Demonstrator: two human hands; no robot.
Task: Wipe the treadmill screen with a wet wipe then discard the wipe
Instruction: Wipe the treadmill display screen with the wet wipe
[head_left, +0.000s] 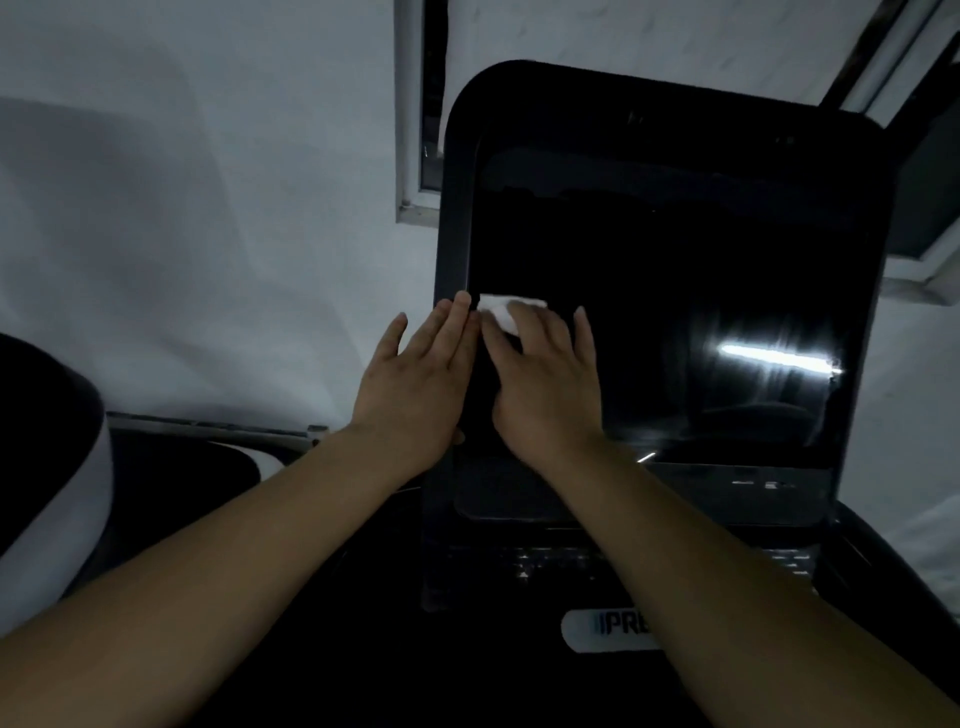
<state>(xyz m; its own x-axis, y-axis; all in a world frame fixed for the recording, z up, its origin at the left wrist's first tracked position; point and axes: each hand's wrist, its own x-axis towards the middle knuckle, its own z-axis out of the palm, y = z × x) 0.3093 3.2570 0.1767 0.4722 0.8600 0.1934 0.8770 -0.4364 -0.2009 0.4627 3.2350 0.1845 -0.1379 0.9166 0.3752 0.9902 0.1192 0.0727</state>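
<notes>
Pressing flat against the dark screen (649, 291), our right hand (545, 379) has the white wipe (501, 309) pinned under its fingertips, fingers spread and laid out along the glass, thumb out to the left. We can see only a folded corner of the wipe poking out past the fingers, down at the screen's left edge, about halfway up. Our left hand (415, 379) sits just beside it, palm down and opened wide, fingers together and stretched up along the screen's left frame (454, 208), holding nothing; its fingertips nearly meet the wipe. Both forearms run up from the near corners, bare, converging toward the screen so the two hands lie almost side by side with a narrow gap between them. On the right of the glass a bright streak of reflected light (774, 358) shows. Below the screen, near us, a white badge (608, 629) with letters peeks out between our arms. Pale wall (208, 208) fills the left.
</notes>
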